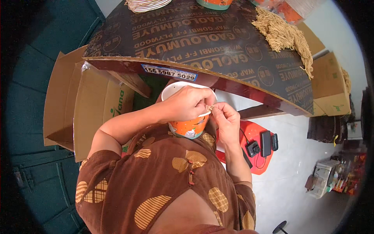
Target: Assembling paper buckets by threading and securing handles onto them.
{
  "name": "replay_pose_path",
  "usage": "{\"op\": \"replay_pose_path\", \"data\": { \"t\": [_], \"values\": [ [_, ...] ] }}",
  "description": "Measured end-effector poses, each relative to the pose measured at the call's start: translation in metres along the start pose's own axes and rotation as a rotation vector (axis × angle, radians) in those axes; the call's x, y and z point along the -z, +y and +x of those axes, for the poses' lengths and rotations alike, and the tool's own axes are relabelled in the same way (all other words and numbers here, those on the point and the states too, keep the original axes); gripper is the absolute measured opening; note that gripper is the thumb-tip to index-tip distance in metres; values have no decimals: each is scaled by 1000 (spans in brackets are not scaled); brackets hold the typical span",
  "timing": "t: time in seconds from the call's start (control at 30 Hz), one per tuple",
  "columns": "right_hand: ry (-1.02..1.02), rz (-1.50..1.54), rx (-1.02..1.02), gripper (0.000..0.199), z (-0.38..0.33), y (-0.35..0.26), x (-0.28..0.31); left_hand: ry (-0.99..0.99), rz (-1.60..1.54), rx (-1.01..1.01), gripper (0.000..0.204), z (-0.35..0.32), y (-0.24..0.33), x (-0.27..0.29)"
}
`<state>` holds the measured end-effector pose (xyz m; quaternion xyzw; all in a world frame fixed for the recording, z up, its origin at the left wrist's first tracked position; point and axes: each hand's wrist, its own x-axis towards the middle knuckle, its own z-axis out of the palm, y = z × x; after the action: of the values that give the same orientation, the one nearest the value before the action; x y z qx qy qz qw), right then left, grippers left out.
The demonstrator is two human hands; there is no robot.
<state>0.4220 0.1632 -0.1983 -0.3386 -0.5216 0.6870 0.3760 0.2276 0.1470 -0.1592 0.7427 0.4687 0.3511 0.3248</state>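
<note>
An orange patterned paper bucket [189, 127] with a white inside and a teal base rests upright against my lap, below the table's edge. My left hand [189, 102] reaches across its mouth, fingers closed in a pinch at the right side of the rim. Just outside that rim my right hand [226, 119] is closed too, its thumb and forefinger meeting the left fingertips. Between them shows a short loop of pale cord [210, 108] at the rim. Whether the cord passes through the bucket wall is hidden by my fingers.
A dark plywood table [175, 43] stands before me, bearing a bundle of tan cords [282, 33], another orange bucket [215, 4] and a striped stack [148, 4]. An open cardboard box [95, 105] is at left. Black devices lie on a red stool [249, 134] at right.
</note>
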Motion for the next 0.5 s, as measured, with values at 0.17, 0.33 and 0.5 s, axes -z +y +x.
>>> {"op": "replay_pose_path", "data": {
  "t": [0.17, 0.33, 0.5],
  "values": [
    [10, 32, -35, 8, -1, 1, -3, 4, -27, 42, 13, -5, 2, -1],
    [-6, 43, -16, 9, -1, 0, -2, -43, 34, 105, 13, -3, 2, -1],
    [38, -55, 92, 10, -2, 4, -2, -65, -63, 164, 13, -2, 2, 0]
  ]
}}
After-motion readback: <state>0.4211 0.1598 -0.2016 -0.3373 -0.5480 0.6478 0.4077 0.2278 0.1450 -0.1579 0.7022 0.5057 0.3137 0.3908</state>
